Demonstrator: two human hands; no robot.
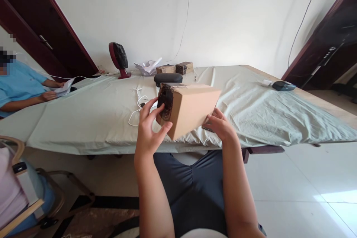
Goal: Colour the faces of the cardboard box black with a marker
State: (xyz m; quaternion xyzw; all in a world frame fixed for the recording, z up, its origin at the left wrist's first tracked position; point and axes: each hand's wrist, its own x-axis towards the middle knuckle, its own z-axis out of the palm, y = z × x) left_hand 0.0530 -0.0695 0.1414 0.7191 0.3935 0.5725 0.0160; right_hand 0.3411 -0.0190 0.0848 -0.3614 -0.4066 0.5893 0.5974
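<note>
A tan cardboard box is held tilted above the near edge of the covered table. Dark, glossy, crinkled material covers its left end. My left hand grips that end, fingers curved over the dark patch and thumb by the lower corner. At the right end, my right hand supports the box from its lower side, the fingertips partly hidden behind it. Just below the box, by my right fingers, a dark flat object shows in part; I cannot make out what it is.
Behind the box lie a black case, two smaller boxes, a plastic bag and a fan. White cable trails left. A dark object rests right. Another person holds paper at far left.
</note>
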